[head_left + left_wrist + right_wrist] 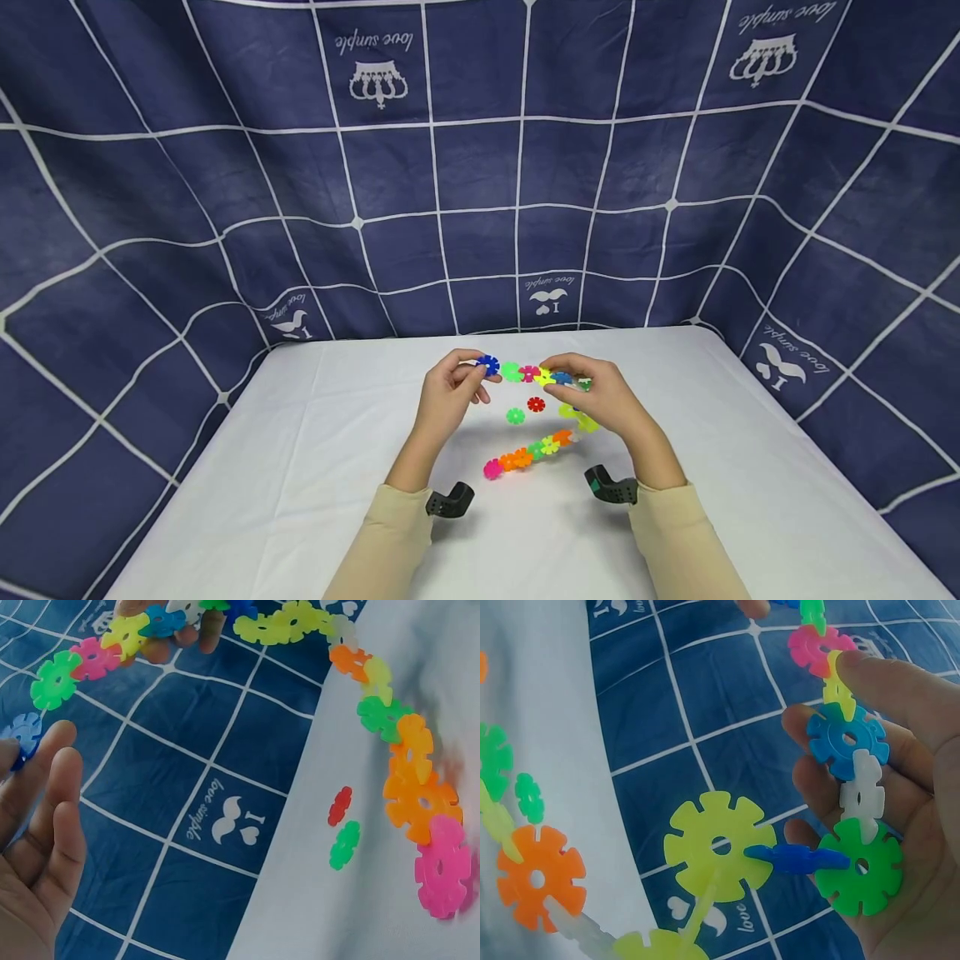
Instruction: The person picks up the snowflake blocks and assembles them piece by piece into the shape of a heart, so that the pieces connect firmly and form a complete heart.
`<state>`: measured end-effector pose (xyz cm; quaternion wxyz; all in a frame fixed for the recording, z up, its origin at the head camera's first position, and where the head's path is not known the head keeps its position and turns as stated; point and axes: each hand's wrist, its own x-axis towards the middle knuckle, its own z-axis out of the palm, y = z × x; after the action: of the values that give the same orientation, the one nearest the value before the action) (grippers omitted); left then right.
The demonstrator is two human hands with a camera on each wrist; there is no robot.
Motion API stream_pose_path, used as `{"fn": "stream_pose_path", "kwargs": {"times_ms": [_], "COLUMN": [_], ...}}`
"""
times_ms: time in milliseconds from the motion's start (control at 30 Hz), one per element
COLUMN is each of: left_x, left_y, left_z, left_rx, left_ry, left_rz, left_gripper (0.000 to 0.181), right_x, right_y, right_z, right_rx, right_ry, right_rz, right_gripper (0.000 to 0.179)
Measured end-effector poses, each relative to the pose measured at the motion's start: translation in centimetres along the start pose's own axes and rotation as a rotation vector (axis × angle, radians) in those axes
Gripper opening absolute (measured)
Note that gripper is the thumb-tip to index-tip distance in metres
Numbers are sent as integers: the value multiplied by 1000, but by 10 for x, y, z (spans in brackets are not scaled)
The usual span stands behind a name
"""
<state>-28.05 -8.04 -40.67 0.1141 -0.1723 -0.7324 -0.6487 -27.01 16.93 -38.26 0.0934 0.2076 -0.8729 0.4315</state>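
Observation:
My left hand (444, 396) pinches a dark blue slotted plastic disc (488, 365) between thumb and fingers. My right hand (596, 390) grips a chain of interlocking flower-shaped discs near its upper end, around the yellow disc (838, 686) and light blue disc (848, 739). Beyond those fingers, a pink disc (95, 658) and a green end disc (54, 680) point toward the left hand. The blue disc is beside this green one; whether they touch, I cannot tell. From the right hand the chain hangs and curves back to a pink disc (492, 469) low over the table.
A loose red disc (536, 404) and a loose green disc (515, 416) lie on the white-covered table (300, 467), inside the chain's curve. A dark blue checked cloth (480, 167) stands around the back and sides. Each wrist wears a black camera mount (452, 501).

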Motion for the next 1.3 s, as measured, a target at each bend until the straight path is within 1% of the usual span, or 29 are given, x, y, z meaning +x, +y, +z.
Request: {"fn": "stream_pose_path", "kwargs": {"times_ms": [133, 200, 433, 533, 633, 767, 933, 1167, 1300], "left_x": [-1, -1, -1, -1, -1, -2, -2, -2, -2], "left_y": [1, 1, -1, -1, 0, 0, -1, -3, -3], "left_z": [0, 0, 0, 0, -1, -2, -1, -2, -3], "left_rx": [8, 31, 149, 203, 255, 289, 305, 330, 329], "left_ry": [1, -1, 13, 21, 30, 33, 38, 54, 54], "left_rz": [43, 67, 180, 234, 275, 297, 315, 375, 397], "left_gripper": [16, 16, 15, 15, 14, 14, 14, 15, 15], "right_x": [0, 0, 0, 0, 0, 1, 0, 0, 0], "right_y": [2, 4, 3, 3, 3, 4, 3, 2, 3], "right_z": [0, 0, 1, 0, 0, 1, 0, -1, 0], "right_rx": [-10, -15, -16, -9, -3, -4, -14, -9, 4], "right_ry": [-4, -4, -10, -10, -10, -8, -10, -19, -21], "right_rz": [2, 2, -3, -15, -31, -55, -77, -78, -83], "right_gripper": [31, 31, 32, 32, 33, 34, 33, 32, 31]}}
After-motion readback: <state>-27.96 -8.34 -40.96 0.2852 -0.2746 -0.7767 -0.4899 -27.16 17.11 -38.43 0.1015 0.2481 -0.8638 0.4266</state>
